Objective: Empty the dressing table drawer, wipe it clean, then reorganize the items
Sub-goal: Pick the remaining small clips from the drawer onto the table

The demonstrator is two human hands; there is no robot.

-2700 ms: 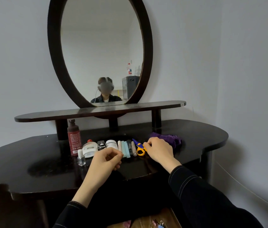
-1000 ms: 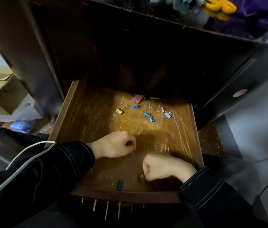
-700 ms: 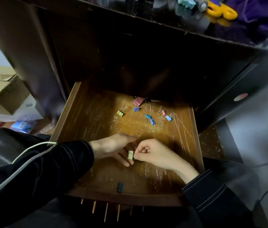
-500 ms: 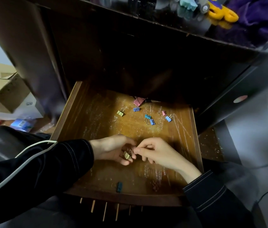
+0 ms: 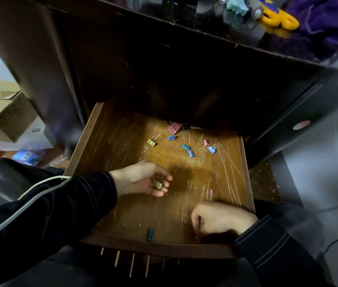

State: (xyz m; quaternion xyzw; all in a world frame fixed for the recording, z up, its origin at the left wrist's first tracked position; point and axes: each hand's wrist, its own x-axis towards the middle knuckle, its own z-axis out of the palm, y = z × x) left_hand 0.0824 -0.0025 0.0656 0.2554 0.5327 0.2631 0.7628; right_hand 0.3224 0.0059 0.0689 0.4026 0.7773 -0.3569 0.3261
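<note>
Head view: left hand [image 5: 141, 180] cups a yellow clip [image 5: 157, 184] over the drawer [image 5: 234, 183]; right hand [image 5: 222, 219] curled, grip unclear

Drawer [image 5: 83, 150] rear: clips [image 5: 185, 146] are scattered.
Middle: held clip [image 5: 157, 184] is cupped in left hand [image 5: 139, 180].
Front: lone clip [image 5: 150, 234] is laid.

Bare scratched wooden drawer floor [image 5: 195, 172] lies open beyond the left fingers [image 5: 167, 178] up to scattered small coloured binder clips [image 5: 186, 149]; the dark tabletop overhang [image 5: 184, 69] above them possibly limits headroom.
</note>
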